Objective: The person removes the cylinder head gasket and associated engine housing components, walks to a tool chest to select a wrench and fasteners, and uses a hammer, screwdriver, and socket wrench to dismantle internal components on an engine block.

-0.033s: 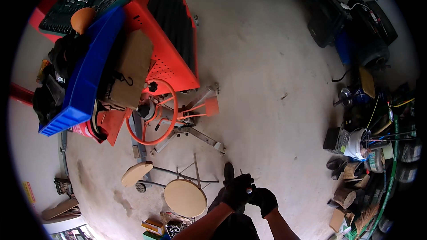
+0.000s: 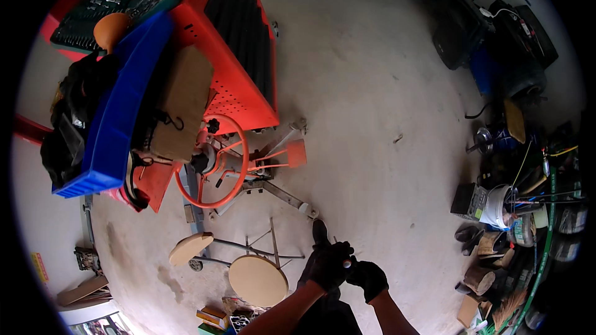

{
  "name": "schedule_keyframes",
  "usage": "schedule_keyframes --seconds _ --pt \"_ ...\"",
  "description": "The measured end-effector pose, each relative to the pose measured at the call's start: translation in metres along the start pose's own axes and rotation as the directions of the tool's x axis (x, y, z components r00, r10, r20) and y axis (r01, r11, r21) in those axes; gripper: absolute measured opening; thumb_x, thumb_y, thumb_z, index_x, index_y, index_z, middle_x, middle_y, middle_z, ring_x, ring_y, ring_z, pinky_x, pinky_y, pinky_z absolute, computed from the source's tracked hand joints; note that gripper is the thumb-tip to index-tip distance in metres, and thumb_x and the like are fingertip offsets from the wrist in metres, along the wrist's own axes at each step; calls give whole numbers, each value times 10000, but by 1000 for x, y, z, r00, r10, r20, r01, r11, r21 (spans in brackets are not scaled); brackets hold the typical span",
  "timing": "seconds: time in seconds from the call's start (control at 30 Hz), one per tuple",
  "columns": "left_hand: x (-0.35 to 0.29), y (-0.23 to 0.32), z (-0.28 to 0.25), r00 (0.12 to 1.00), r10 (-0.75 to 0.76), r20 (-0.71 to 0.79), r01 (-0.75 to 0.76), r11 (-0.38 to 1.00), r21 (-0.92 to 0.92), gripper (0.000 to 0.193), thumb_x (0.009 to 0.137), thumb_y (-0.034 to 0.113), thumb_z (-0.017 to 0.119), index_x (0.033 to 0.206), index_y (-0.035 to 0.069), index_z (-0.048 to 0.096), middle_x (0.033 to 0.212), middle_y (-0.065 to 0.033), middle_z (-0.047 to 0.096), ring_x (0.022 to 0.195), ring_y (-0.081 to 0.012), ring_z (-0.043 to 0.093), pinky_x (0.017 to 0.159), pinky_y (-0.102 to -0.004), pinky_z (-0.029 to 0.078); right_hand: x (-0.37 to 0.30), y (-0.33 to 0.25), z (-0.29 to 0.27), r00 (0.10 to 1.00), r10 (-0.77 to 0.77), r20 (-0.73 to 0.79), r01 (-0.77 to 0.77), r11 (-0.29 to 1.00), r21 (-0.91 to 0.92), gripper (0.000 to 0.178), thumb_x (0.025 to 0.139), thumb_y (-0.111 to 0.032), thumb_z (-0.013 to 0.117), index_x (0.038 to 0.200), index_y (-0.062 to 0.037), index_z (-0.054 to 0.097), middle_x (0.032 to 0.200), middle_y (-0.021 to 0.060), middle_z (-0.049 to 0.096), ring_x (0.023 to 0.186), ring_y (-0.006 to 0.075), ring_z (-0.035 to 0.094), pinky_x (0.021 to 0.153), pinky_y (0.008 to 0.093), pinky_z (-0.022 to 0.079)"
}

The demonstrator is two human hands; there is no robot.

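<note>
My left grip (image 2: pixel 329 267) is closed around a small thing (image 2: pixel 347 264) with a round end, above my legs (image 2: pixel 326 317). My right grip (image 2: pixel 369 280) is just beside it; I can't tell if that one holds something. A round-seated chair (image 2: pixel 259 281) is to my left.
</note>
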State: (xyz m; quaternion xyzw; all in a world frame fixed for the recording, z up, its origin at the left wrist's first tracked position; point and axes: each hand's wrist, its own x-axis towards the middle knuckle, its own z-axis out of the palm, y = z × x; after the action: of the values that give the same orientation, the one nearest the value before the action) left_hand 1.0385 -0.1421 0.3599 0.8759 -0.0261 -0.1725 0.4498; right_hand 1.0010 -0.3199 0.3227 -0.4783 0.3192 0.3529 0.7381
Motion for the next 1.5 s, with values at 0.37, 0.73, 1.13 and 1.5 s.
schedule_keyframes --seconds 0.37,0.73,1.13,1.5 --pt "270 -35 -134 901 -275 -335 194 947 -256 197 834 142 658 1015 68 637 979 -149 647 955 -353 621 816 -434 505 314 -275 172 996 -38 83 32 997 64 145 947 -214 587 877 -87 575 763 58 593 655 162 587 582 305 492" --pt "414 -101 -120 506 -816 -281 667 576 -472 251 837 150 643 1059 35 621 1016 -134 684 971 -336 650 864 -394 528 726 -318 418 948 149 281 116 661 -742 507 876 -446 661 1273 -140 586 1209 102 607 1069 254 591 857 438 515" --pt "487 -45 -179 711 -689 -140 520 650 -554 249 759 29 564 991 36 653 1092 -160 630 1145 -355 539 1006 -420 436 746 -349 436 927 359 104 -153 618 -771 727 837 -666 607 1209 -41 620 1020 108 664 871 229 640 756 377 514" --pt "494 -46 -180 585 -773 -246 665 631 -400 170 787 170 597 892 53 663 827 -151 666 827 -378 629 781 -481 504 740 -428 325 933 -78 -352 -348 62 -935 755 879 -699 455 1194 -40 644 1065 169 701 922 350 674 610 516 564"
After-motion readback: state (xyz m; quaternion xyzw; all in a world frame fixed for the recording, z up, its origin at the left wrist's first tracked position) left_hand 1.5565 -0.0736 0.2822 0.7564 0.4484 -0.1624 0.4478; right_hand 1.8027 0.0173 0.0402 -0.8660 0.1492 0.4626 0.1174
